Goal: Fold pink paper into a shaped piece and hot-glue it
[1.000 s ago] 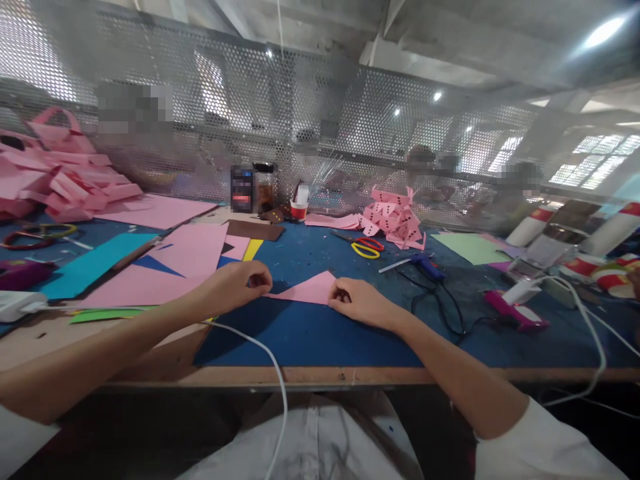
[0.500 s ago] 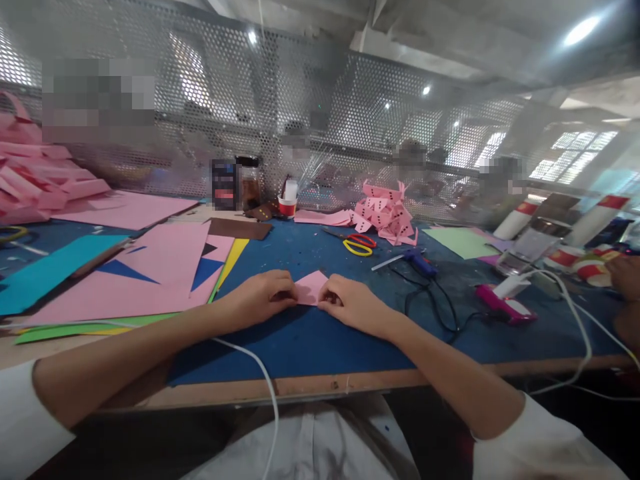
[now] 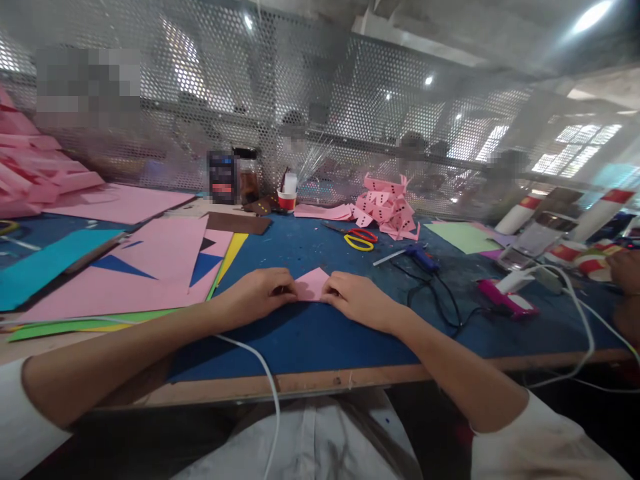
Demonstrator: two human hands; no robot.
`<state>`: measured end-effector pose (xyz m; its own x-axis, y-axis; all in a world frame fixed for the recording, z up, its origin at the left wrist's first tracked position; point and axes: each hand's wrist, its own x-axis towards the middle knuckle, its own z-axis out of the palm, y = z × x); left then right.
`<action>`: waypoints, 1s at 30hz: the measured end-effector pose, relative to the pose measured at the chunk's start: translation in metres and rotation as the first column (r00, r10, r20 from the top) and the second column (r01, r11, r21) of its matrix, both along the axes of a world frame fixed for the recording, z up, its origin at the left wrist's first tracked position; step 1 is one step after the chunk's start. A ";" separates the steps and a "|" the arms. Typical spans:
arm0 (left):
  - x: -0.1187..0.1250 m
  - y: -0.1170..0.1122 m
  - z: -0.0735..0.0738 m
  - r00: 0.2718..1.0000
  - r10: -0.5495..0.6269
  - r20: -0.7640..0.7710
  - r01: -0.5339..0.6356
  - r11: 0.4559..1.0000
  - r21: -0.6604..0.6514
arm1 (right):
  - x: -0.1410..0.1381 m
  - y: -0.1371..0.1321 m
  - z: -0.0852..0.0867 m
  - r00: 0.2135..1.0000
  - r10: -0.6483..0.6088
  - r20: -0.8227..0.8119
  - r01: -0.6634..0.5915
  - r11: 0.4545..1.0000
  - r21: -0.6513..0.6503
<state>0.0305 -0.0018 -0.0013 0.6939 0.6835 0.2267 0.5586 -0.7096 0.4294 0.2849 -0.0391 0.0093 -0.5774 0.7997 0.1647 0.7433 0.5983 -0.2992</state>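
A small piece of pink paper (image 3: 313, 285), its top coming to a point, lies on the blue table top (image 3: 300, 347). My left hand (image 3: 265, 293) pinches its left corner, and my right hand (image 3: 357, 299) grips the right corner; both sets of fingers are closed and curled down at the table. The paper's two side corners are hidden under the fingers. Beyond the right hand lie scissors (image 3: 360, 241) with red and yellow handles and a blue glue gun (image 3: 421, 257) with a black cord.
Pink sheets (image 3: 150, 267) are stacked at left near a teal strip (image 3: 60, 263). Dotted pink paper pieces (image 3: 385, 207) stand at the back beside a paper cup (image 3: 287, 200). A magenta power strip (image 3: 507, 298) and white cable (image 3: 585, 320) lie at right, near another person's hand (image 3: 625, 272).
The view has tilted slightly. Both hands stay at the corners of the pink paper, and the right fingers have shifted a little along its edge.
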 end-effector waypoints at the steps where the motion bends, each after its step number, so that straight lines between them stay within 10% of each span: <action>1: 0.000 0.000 0.001 1.000 0.011 0.006 -0.011 1.000 -0.012 | 0.000 0.001 0.000 1.000 -0.019 0.005 0.019 1.000 -0.007; 30: -0.001 -0.008 -0.002 0.979 -0.139 -0.150 0.184 0.917 0.353 | 0.015 0.004 0.001 0.998 -0.044 -0.055 0.038 0.994 -0.099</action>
<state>0.0290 -0.0103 -0.0031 0.8251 0.4461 0.3467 0.4543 -0.8887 0.0620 0.3001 -0.0355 0.0101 -0.5355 0.8365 0.1160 0.7468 0.5332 -0.3974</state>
